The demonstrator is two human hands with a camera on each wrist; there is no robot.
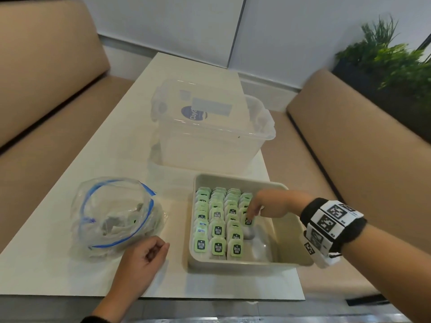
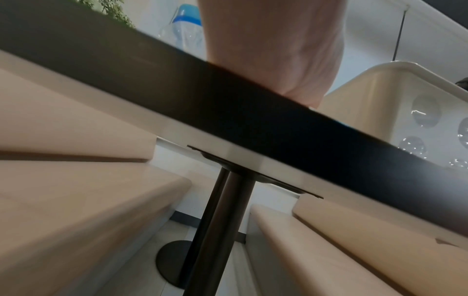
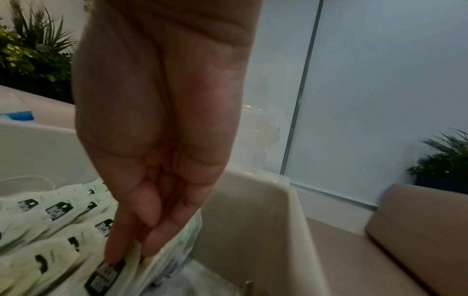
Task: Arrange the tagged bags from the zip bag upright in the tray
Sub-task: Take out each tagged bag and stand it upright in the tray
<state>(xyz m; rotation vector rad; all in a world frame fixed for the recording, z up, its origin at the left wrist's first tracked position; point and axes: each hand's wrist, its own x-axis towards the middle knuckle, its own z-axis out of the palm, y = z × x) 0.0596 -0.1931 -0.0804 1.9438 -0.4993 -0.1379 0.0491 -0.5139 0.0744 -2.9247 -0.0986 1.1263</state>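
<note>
A beige tray [image 1: 292, 241] stands on the white table, with several rows of green-tagged tea bags [image 1: 218, 220] upright in its left part. My right hand [image 1: 250, 216] reaches down into the tray and pinches the top of one tagged bag [image 1: 248, 222] at the front of the right-hand row. In the right wrist view the fingertips [image 3: 113, 258] press on that bag's dark-printed tag [image 3: 105, 275]. The clear zip bag [image 1: 116, 215] lies open left of the tray, with a few bags inside. My left hand [image 1: 151, 250] rests on the table beside it, loosely curled and empty.
A clear lidded storage box [image 1: 210, 136] stands behind the tray. The tray's right part [image 1: 263, 248] holds no bags. Tan sofa benches [image 1: 349, 136] flank the table, and a plant [image 1: 396, 61] is at the far right. The table's near edge [image 1: 210, 299] is close to me.
</note>
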